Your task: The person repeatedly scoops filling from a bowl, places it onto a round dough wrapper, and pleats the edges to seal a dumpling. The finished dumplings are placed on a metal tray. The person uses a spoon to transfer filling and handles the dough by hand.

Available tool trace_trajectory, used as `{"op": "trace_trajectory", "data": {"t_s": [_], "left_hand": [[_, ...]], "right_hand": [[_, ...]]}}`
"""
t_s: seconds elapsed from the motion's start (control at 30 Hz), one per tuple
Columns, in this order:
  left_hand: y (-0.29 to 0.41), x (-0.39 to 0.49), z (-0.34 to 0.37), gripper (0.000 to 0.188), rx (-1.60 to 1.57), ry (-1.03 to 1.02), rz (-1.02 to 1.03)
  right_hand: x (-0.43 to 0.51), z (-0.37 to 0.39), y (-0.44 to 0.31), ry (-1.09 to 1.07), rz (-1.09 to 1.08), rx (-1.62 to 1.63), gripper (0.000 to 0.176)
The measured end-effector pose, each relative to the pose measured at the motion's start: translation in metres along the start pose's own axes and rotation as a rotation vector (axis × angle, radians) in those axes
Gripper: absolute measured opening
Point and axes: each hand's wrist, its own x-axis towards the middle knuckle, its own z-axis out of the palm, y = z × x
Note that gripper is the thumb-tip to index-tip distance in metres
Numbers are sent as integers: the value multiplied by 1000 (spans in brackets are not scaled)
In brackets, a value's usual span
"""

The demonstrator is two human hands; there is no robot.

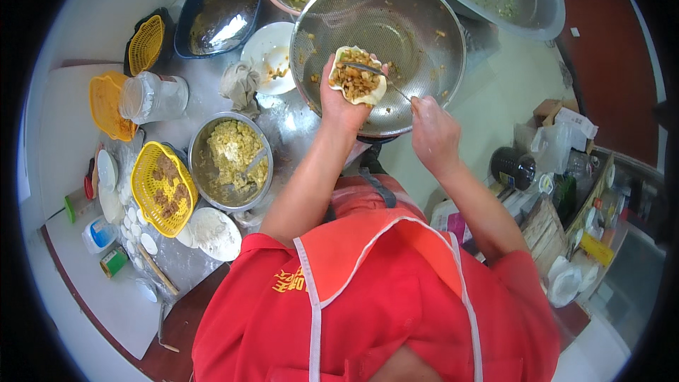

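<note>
My left hand (339,109) cradles a round dough wrapper (377,94) heaped with chopped brown filling (354,82). Its edge is wavy and stands up around the filling. In my right hand (435,130) is the thin handle of a metal spoon (363,67), whose bowl rests on top of the filling. Both hands are at the near side of a wide perforated metal strainer bowl (424,53), the left one over it and the right by its rim. Bits of filling cling to the strainer's mesh.
Left on the metal table stand a steel bowl (193,170) of yellowish filling, a yellow plastic basket (139,191) with brown meat clumps, a clear jar (159,98) and a rolling pin (158,269). A white plate (254,50) and crumpled cloth (240,85) lie nearer. Basins (546,10) stand beyond.
</note>
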Motion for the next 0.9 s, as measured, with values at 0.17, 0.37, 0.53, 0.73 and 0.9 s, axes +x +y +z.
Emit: {"op": "trace_trajectory", "data": {"t_s": [0.17, 0.37, 0.53, 0.73, 0.9], "left_hand": [[-1, -4, -16, 34, 29, 94, 31], [9, -12, -4, 33, 87, 133, 96], [10, -15, -3, 34, 84, 59, 69], [10, -19, -7, 34, 88, 120, 99], [35, -37, -5, 37, 61, -7, 99]], "right_hand": [[-15, -3, -6, -12, 147, 114, 5], [1, -18, 4, -237, 864, 1002, 7], [1, -4, -6, -518, 1048, 1161, 8], [5, -6, -4, -571, 988, 1042, 6], [6, -12, 24, -342, 764, 687, 10]]}}
